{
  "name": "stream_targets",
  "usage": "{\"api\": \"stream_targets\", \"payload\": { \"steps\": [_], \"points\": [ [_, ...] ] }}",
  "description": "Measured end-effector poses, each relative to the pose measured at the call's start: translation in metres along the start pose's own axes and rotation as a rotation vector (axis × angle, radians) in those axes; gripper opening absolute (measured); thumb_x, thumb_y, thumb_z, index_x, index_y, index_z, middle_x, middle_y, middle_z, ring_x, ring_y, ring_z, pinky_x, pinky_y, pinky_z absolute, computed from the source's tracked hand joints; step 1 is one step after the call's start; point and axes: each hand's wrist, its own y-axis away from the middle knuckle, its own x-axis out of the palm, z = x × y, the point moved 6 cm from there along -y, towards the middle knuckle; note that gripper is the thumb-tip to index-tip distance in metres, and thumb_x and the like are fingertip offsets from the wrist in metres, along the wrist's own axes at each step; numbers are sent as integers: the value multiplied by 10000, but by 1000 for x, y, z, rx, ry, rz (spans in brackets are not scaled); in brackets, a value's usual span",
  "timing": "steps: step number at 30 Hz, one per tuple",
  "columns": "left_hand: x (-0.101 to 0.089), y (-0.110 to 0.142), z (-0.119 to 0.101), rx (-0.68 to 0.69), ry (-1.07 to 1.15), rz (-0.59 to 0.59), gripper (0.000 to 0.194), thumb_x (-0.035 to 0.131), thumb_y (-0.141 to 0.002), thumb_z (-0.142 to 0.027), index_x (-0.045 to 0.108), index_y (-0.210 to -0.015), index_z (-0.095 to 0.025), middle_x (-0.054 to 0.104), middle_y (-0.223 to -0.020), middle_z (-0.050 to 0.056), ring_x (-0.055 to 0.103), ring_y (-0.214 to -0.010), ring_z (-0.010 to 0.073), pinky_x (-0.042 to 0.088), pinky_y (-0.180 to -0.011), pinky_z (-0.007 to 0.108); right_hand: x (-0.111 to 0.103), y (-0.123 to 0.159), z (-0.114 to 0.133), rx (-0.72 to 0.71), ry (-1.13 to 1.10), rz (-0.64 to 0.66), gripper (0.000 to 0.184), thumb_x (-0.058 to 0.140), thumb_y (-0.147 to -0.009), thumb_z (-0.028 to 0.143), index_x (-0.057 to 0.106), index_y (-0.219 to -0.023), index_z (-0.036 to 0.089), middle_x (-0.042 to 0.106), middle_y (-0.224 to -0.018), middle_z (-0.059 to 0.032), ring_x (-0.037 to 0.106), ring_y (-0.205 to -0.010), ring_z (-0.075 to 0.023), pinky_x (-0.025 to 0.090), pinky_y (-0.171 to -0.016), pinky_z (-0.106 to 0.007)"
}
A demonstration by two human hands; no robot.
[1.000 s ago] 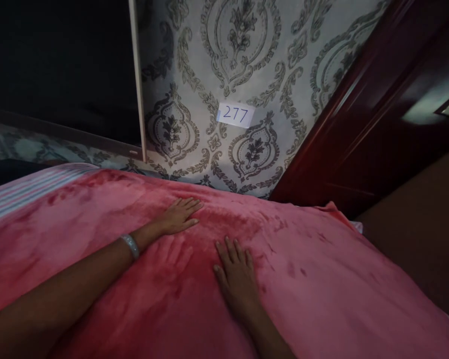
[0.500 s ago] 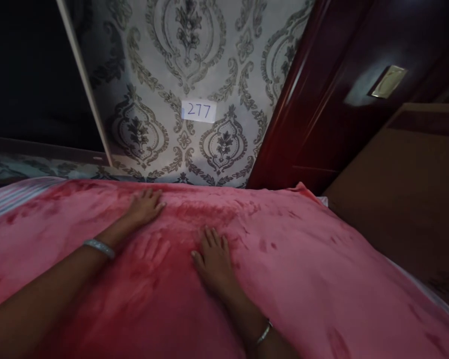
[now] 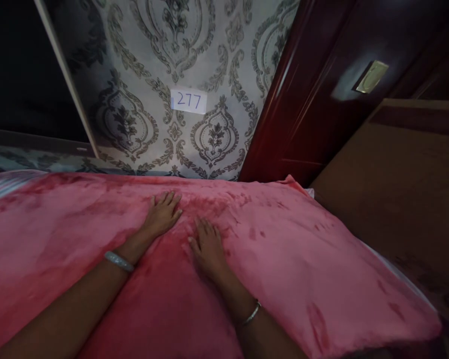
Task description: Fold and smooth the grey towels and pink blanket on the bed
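Note:
A plush pink-red blanket is spread over a wide flat surface, with darker brushed marks in its pile. My left hand lies flat on it near the far side, fingers apart, a bangle around the wrist. Close by on the right and slightly nearer to me, my right hand also rests palm down on the blanket, its fingers stretched out. A thin bracelet circles that wrist. Neither hand grasps anything.
Patterned wallpaper with a paper label reading 277 rises behind the blanket. A dark screen-like panel stands at left. To the right are a dark red door and a brown board. Striped fabric shows at far left.
My left hand has slid to the right across the blanket, closer to my right hand. My right hand stays at nearly the same spot. The view has shifted slightly.

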Motion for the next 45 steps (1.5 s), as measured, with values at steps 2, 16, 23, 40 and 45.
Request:
{"api": "stream_targets", "payload": {
  "steps": [2,16,23,40,45],
  "points": [
    [-2,1,1,-31,-9,4,630,342,-1016,-423,376,-1597,-181,291,-1692,145,230,-1577,351,155,-1252,650,0,-3,1,-7,35,48,607,440,-1024,358,372,-1594,161,347,-1663,-135,274,-1559,-257,189,-1273,-517],
    [16,-11,14,-96,-42,11,629,303,-1010,-412,365,-1606,-221,316,-1687,133,247,-1569,355,163,-1230,685,-25,-97,-44,-123,288,71,559,437,-1064,463,391,-1588,274,286,-1696,-11,189,-1582,-243,93,-1283,-487],
    [18,-13,15,-108,-32,25,635,325,-996,-415,364,-1604,-236,296,-1698,115,245,-1571,358,162,-1233,686,-90,-89,-175,366,350,-55,574,294,-1090,423,391,-1588,154,278,-1686,-161,207,-1572,-313,151,-1244,-591],
    [5,21,-48,536,206,146,624,395,-1013,-598,413,-1576,-327,304,-1692,53,206,-1592,287,69,-1295,593,-39,-95,-102,-24,387,95,592,307,-1065,411,254,-1643,299,165,-1732,-54,151,-1594,-247,178,-1256,-549],
    [4,4,-14,200,118,127,619,410,-1026,-516,377,-1597,-280,255,-1710,63,136,-1602,322,80,-1291,605,-24,-92,-106,5,424,143,612,333,-1064,426,216,-1652,301,132,-1737,-43,115,-1601,-247,131,-1266,-555]
  ]
}}
